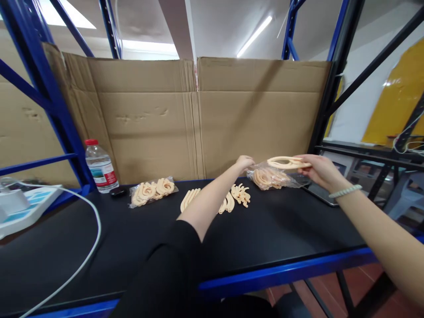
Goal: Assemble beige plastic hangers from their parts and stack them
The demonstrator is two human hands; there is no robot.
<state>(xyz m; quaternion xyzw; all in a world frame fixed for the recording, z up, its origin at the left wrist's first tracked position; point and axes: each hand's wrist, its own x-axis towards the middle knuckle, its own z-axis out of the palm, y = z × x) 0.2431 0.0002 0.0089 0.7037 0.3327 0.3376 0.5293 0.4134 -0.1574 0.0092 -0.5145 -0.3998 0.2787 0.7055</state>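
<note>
My left hand (245, 162) is closed on the left edge of a clear plastic bag (272, 178) filled with several peach-coloured curved plastic pieces. My right hand (317, 170) pinches one long peach piece (288, 163) and holds it just above the bag's top. Both hands are raised a little over the black tabletop (139, 238). Below my left forearm lie loose peach pieces (240, 194) and a further row (189, 198). A second filled bag (152, 191) lies to the left.
A water bottle (100, 166) with a red cap stands at the back left beside a small black object (117, 192). A white cable (86, 247) runs from a white device (20, 204). Cardboard (198, 115) walls the back. A tablet (321, 193) lies right.
</note>
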